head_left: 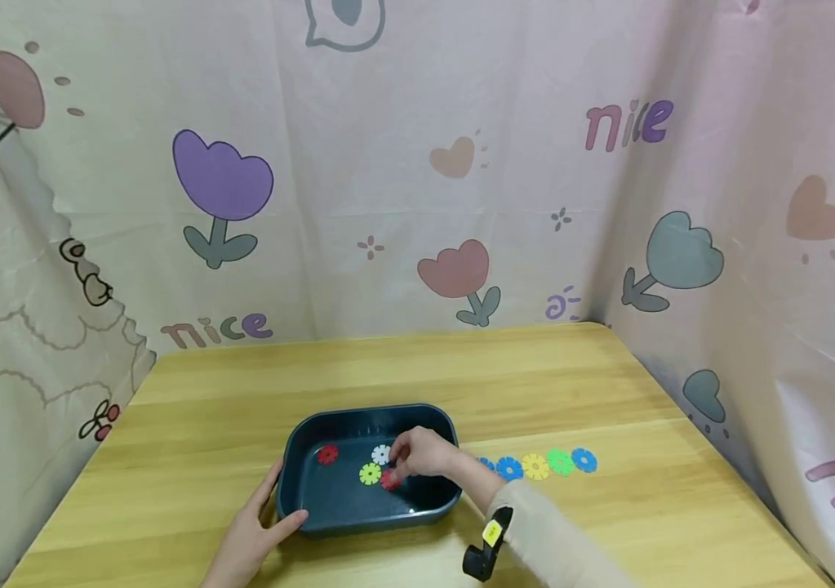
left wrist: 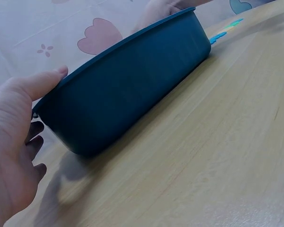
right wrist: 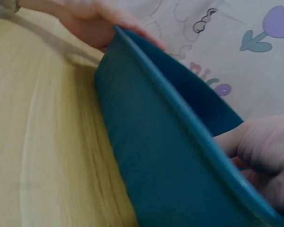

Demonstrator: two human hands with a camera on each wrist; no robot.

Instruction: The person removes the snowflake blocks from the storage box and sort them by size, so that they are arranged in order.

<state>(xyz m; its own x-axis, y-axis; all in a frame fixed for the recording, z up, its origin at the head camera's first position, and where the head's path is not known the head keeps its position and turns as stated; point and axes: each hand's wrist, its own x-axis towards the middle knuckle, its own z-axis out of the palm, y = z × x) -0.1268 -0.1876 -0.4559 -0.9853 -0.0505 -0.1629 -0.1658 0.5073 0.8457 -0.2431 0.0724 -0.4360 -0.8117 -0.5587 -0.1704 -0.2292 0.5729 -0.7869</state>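
A dark teal plastic tub [head_left: 358,523] stands on the table, tilted in the wrist views by the camera angle. My left hand [head_left: 248,527] grips its left end, thumb over the rim and the other fingers along the outside. My right hand [head_left: 424,453] reaches inside with bent fingers, fingertips at a red notched disc [head_left: 390,480]; I cannot tell whether they pinch it. Close by lie a white disc [head_left: 381,454] and a yellow-green disc [head_left: 370,474]. Another red disc [head_left: 326,454] is farther left in the tub. In the right wrist view, the tub wall partly hides the right hand [right wrist: 270,151].
To the right of the tub, several notched discs form a row on the wooden table [head_left: 645,506], among them a yellow disc [head_left: 535,466], a green disc [head_left: 560,462] and a blue disc [head_left: 584,461]. A printed curtain [head_left: 358,163] closes off the back and sides.
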